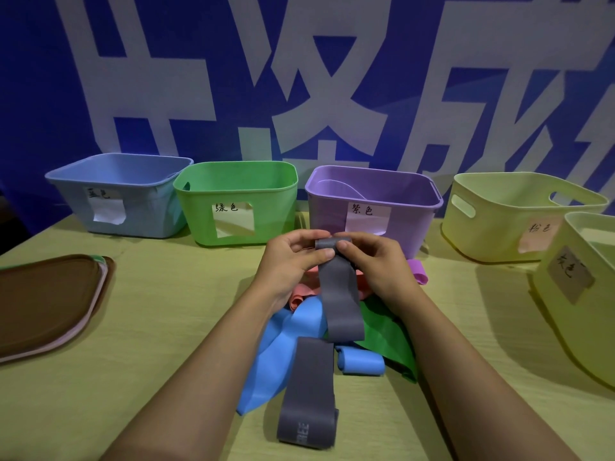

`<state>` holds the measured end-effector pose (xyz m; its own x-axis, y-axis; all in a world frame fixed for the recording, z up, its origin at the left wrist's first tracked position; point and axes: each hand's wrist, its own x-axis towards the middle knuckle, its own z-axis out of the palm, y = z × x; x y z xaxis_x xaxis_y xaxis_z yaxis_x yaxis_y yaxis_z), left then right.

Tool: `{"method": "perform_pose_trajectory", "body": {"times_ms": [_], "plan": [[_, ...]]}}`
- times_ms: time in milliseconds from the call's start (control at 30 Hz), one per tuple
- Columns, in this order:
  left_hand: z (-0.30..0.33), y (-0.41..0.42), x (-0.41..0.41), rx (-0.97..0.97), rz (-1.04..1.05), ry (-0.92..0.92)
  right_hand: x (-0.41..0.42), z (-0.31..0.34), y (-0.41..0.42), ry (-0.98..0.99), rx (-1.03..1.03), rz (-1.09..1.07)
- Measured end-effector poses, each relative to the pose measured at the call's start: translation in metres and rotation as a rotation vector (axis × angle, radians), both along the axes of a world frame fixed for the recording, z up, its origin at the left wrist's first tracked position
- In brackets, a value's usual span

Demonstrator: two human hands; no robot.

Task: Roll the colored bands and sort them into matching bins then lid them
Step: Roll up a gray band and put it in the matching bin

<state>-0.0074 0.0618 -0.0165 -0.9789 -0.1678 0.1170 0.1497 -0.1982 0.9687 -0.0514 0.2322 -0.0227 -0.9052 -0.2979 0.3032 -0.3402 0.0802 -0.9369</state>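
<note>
Forearms reaching in from 6 o'clock. Left hand [293,257] and right hand [372,261] close together, fingers curled, pinching top of grey band [339,294] hanging over band pile [299,344] on bench [166,311]. Purple bin [399,197] at 12 o'clock beyond.

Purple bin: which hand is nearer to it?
Right. The right hand sits just in front of the purple bin; the left hand is further left, towards the green bin.

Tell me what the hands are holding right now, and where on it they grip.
Both hands hold one grey band by its top end: the left hand and right hand pinch it there between thumbs and fingers, while the rest hangs down over the pile.
</note>
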Motion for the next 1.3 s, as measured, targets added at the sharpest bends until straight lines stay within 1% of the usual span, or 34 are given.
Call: {"method": "perform_pose_trajectory", "body": {"times_ms": [167,233,367,433,567,700,967,1100,1233,1300], "plan": [[0.002,0.0,0.0,0.051,-0.06,-0.015,0.0,0.001,0.001,0.035,-0.019,0.037],[0.004,0.002,0.002,0.066,-0.034,-0.055,0.001,0.001,0.001,0.05,-0.01,0.05],[0.001,0.003,0.001,-0.034,0.013,-0.155,0.004,0.004,0.0,0.084,0.023,0.055],[-0.001,0.002,0.001,-0.035,0.002,-0.168,0.005,0.004,0.001,0.088,0.041,0.047],[-0.003,0.0,0.001,-0.056,0.017,-0.137,0.005,0.004,0.0,0.085,0.024,0.067],[-0.002,-0.002,0.0,-0.056,0.005,-0.105,0.005,0.004,0.001,0.02,-0.021,0.091],[0.001,0.001,0.0,0.011,-0.041,-0.052,0.01,0.01,0.004,-0.205,-0.076,0.102],[0.003,0.003,0.002,0.022,-0.046,-0.023,0.015,0.013,0.0,-0.164,0.026,-0.026],[0.002,0.002,0.002,-0.013,-0.044,0.009,0.013,0.011,-0.001,-0.131,0.055,-0.061],[0.001,0.001,0.002,-0.05,-0.032,0.019,0.012,0.012,0.0,-0.153,0.047,-0.062]]}}
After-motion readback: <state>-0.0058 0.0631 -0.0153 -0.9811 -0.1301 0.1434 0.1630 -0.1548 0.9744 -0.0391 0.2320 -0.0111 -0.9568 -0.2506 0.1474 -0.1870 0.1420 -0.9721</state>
